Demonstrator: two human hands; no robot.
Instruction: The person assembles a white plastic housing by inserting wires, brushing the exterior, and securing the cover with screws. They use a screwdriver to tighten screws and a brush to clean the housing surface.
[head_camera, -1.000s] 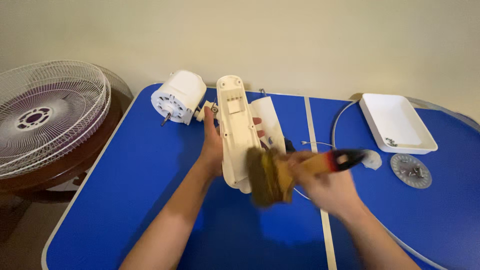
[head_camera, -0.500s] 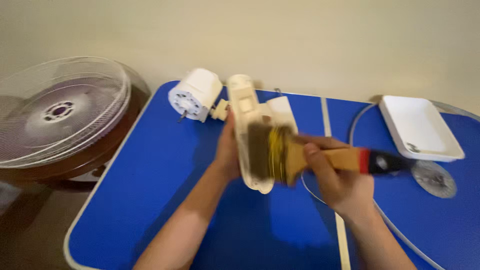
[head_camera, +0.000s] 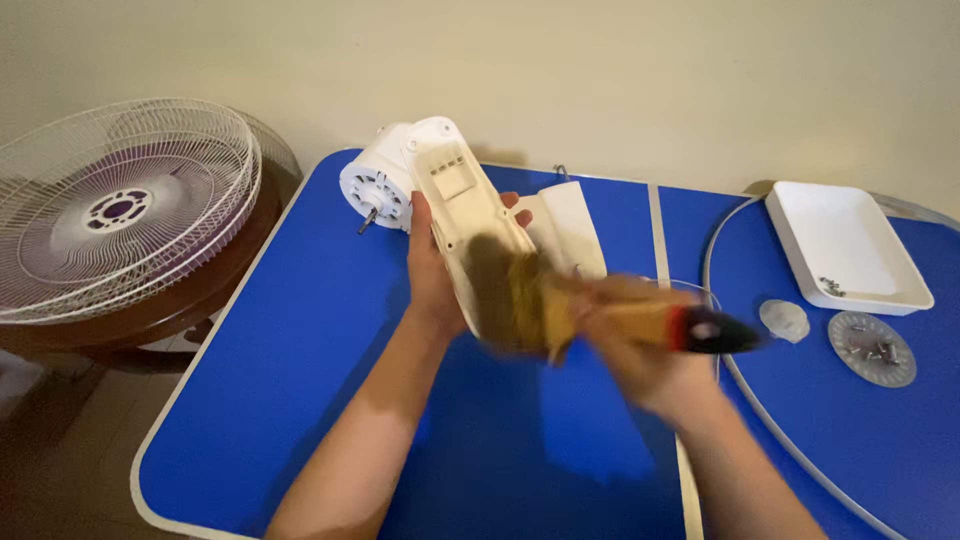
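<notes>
My left hand (head_camera: 432, 268) grips the cream plastic fan housing (head_camera: 462, 205) from underneath and tilts it up off the blue table (head_camera: 300, 350). The white fan motor (head_camera: 375, 185) hangs on the housing's far end. My right hand (head_camera: 640, 345) holds a wide paintbrush (head_camera: 560, 305) by its wooden handle with a red and black end. The brush's bristles lie against the lower part of the housing and are blurred by motion.
A white wire fan grille (head_camera: 120, 215) rests on a round wooden table (head_camera: 170, 310) at the left. A white rectangular tray (head_camera: 845, 245) with screws, a small clear cap (head_camera: 785, 320) and a round clear disc (head_camera: 872, 348) sit at the right. A thin hoop (head_camera: 715, 300) curves across the table.
The camera has shifted, so the scene sits differently in view. My right hand has swept the brush along the housing, and it is now blurred. My left hand keeps its grip.
</notes>
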